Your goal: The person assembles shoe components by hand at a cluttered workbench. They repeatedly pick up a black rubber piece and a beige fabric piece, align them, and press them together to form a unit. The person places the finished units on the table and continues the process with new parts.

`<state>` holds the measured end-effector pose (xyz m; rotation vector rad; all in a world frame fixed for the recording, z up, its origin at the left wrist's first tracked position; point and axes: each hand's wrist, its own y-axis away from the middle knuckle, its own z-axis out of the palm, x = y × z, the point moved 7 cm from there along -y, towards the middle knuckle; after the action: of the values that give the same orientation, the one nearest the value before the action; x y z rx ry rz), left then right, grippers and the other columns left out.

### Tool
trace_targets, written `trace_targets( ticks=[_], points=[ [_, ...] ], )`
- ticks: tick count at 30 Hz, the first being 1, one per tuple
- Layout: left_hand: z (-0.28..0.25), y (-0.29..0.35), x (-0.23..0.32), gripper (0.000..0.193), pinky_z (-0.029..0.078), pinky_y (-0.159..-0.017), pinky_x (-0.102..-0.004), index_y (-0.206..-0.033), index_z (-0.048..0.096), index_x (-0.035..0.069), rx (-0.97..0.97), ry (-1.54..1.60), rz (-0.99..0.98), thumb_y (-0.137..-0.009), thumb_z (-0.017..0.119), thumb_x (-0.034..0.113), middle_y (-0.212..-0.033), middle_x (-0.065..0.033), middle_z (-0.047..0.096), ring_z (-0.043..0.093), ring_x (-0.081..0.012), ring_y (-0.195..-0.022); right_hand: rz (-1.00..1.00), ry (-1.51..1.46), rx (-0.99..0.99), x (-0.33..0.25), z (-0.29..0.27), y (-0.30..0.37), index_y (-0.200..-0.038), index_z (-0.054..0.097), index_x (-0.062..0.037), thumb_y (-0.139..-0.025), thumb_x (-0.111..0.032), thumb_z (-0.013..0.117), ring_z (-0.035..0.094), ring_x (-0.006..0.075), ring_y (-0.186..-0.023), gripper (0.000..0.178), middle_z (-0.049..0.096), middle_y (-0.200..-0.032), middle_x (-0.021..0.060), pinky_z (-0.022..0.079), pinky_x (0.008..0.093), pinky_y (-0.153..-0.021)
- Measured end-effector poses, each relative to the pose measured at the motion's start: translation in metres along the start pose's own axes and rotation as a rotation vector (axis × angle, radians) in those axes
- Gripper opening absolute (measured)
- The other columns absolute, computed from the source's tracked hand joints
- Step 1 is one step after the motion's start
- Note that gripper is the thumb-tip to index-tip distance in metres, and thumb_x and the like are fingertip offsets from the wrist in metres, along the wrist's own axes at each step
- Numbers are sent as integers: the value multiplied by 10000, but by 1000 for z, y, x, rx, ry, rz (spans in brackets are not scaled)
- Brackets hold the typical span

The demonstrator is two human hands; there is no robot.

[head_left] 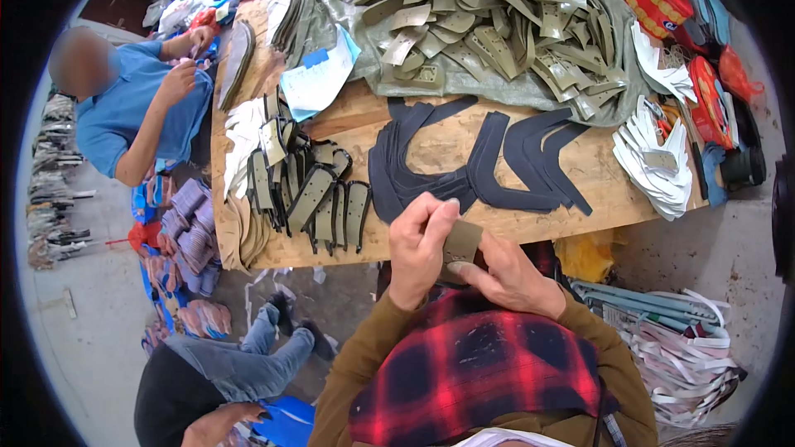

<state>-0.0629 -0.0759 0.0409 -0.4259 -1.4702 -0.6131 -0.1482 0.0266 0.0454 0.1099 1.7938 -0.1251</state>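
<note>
At the table's front edge, close to my body, both my hands hold an olive-green curved plate (462,240) with small holes. My left hand (416,250) is closed at its left edge, thumb and index finger pressed together. My right hand (515,275) grips it from the right, with the thumb over its lower part; those fingers are partly hidden. Just beyond my hands lie black V-shaped flat pieces (526,197), overlapping. Left of them stands a cluster of olive plates with black edging (319,196).
A heap of loose olive plates (489,25) lies on a grey-green sack (364,54). White curved pieces (654,161) are stacked on the right, near a red tub (660,2). Papers (319,83) lie at left. A person in blue (153,99) works beyond the left edge; another (215,372) is behind.
</note>
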Motion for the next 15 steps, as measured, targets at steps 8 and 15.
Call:
trace_targets(
  ticks=[8, 15],
  points=[
    [-2, 24, -34, 210, 415, -639, -239, -988, 598, 36, -199, 115, -145, -1026, 519, 227, -843, 10, 557, 477, -63, -722, 212, -299, -19, 5, -15, -5, -1288, 493, 8, -885, -41, 641, 619, 179, -684, 431, 625, -874, 114, 484, 324, -604],
    [0, 27, -15, 236, 483, -833, -257, -1171, 608, -5, -414, 127, -279, -959, 585, 96, -1039, -39, 634, 588, -106, -942, -123, 179, -46, -18, -15, -6, -1189, 530, 19, -849, -56, 682, 617, 308, -750, 379, 604, -870, 151, 495, 364, -645]
  ],
)
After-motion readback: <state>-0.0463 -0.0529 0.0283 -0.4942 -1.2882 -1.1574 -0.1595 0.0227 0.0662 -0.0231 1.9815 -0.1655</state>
